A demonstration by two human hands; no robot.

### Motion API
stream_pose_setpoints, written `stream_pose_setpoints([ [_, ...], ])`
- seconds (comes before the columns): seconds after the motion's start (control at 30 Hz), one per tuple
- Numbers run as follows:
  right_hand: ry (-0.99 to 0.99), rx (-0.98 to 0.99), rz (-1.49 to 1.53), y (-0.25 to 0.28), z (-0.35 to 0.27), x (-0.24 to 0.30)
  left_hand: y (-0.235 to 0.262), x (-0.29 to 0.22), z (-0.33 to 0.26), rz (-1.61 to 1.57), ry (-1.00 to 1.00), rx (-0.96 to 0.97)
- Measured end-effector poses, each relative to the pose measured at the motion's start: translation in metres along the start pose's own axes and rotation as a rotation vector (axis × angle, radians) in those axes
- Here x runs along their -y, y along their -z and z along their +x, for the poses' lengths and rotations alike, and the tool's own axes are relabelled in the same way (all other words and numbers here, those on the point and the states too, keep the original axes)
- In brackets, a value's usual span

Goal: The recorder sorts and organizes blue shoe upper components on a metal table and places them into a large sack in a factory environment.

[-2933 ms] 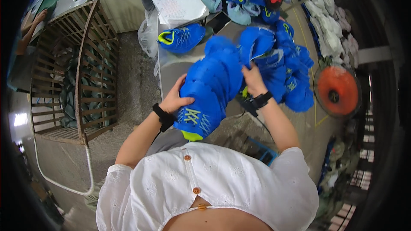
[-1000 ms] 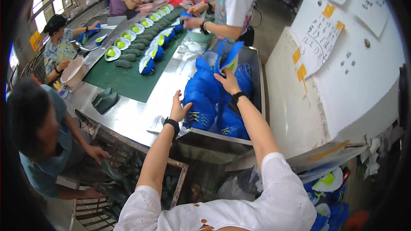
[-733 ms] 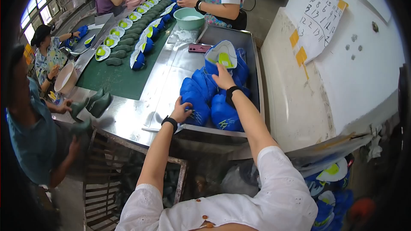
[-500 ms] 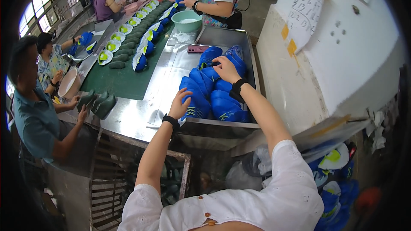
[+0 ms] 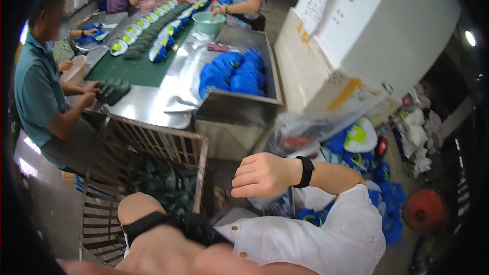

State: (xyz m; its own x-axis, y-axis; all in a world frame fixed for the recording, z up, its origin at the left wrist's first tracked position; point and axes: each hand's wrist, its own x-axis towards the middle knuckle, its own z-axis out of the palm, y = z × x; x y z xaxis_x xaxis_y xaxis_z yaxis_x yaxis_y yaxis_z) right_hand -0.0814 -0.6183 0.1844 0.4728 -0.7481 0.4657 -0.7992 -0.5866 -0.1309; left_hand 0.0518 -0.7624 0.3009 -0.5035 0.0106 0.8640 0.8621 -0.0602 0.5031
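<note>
From the head view, I see the right hand [image 5: 266, 175] hanging in the air between a slatted crate [image 5: 202, 158] and a clear plastic bag [image 5: 308, 128], its fingers bent inward and close together, tips hidden, so I can't tell whether they hold anything. The left hand [image 5: 163, 254] is a blur at the near edge; how its fingers stand I cannot tell.

Well beyond both hands, the blue shoe uppers [image 5: 247, 79] lie nested in 2 rows inside a steel tray [image 5: 239, 106] at the right of the metal bench [image 5: 147, 107]. A reddish phone [image 5: 218, 47] lies by the tray's left edge. Farther off sits a pale green bowl [image 5: 206, 26] with a co-worker's hand [image 5: 220, 11] at its rim; its contents are hidden.

The crate, near left, holds a heap of dark green shoe lasts [image 5: 173, 178]. Beside it, a co-worker in a teal shirt [image 5: 38, 81] has both hands at more lasts on the bench, next to a pale basin [image 5: 76, 69]. Something reddish shows through the plastic bag.
</note>
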Motion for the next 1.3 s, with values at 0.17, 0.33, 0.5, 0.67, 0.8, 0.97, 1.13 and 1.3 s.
stream_pose_setpoints([
  [0.17, -0.387, -0.077, -0.035, -0.021, -0.044, 0.095, -0.051, -0.037, -0.026, -0.422, -0.036, 0.133],
  [0.33, -0.655, -0.159, -0.113, -0.036, -0.103, 0.208, -0.112, -0.060, -0.042, -0.849, -0.047, 0.340],
  [0.5, -1.090, -0.297, -0.221, -0.067, -0.164, 0.332, -0.170, -0.076, -0.060, -1.271, -0.046, 0.501],
  [0.67, -1.562, -0.468, -0.157, -0.114, -0.205, 0.459, -0.228, -0.088, -0.080, -1.635, -0.015, 0.562],
  [0.8, -2.005, -0.431, -0.027, -0.177, -0.250, 0.567, -0.336, -0.120, -0.071, -1.859, -0.018, 0.556],
  [0.97, -2.155, -0.555, -0.025, -0.252, -0.302, 0.659, -0.526, -0.038, -0.090, -1.255, 0.257, 0.348],
  [1.13, -2.177, -0.781, -0.060, -0.226, -0.351, 0.648, -0.615, 0.166, -0.129, 0.052, 0.176, 0.807],
  [1.3, -2.354, -1.052, -0.410, -0.210, -0.404, 0.617, -0.664, 0.311, -0.187, 0.424, 0.139, 0.967],
])
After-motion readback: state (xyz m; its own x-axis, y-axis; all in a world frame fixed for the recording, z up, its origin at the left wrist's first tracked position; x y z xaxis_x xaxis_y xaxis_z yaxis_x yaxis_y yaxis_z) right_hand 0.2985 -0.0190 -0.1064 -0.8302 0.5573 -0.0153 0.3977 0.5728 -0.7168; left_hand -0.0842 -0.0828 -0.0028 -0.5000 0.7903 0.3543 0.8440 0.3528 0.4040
